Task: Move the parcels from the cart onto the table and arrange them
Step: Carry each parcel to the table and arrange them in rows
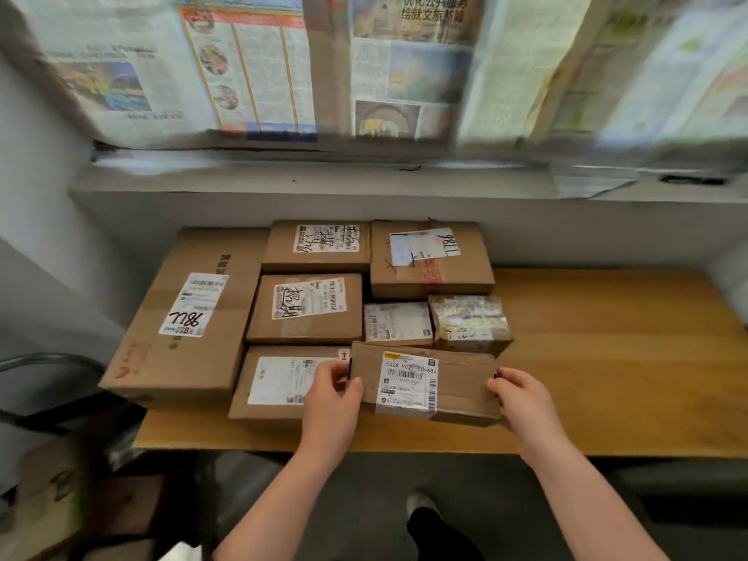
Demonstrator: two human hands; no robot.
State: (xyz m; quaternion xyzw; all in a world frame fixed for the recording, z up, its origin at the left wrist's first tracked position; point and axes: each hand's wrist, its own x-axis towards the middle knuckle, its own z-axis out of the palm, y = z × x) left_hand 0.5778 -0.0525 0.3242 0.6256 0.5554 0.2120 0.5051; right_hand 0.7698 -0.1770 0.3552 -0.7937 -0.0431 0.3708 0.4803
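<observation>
Wood-grain table (pixel 607 358) spans the view below a newspaper-covered window, and its right half is bare. The largest thing on it is the long carton (pixel 182 317) at the left, which overhangs the table's left edge. To its right 3 mid-sized cartons form a column: far carton (pixel 317 247), middle carton (pixel 305 309) and near carton (pixel 275 382). A 98LL box (pixel 431 261) stands at the far right of the group.

The flat parcel (pixel 425 384) in hand lies nearest, with its left end over the near carton's right edge. The left hand (pixel 332 394) grips that left end, thumb on top, and the right hand (pixel 522 398) clasps the right end. Behind it sit 2 small parcels, a white-labelled one (pixel 398 323) and a tape-wrapped one (pixel 469 323).

I judge the job well along. 8 parcels are on the table, and this one wants squaring into the row. Blurred brown boxes (pixel 52 491) at the near left, below table level, may be left to move. The cart itself I cannot make out.
</observation>
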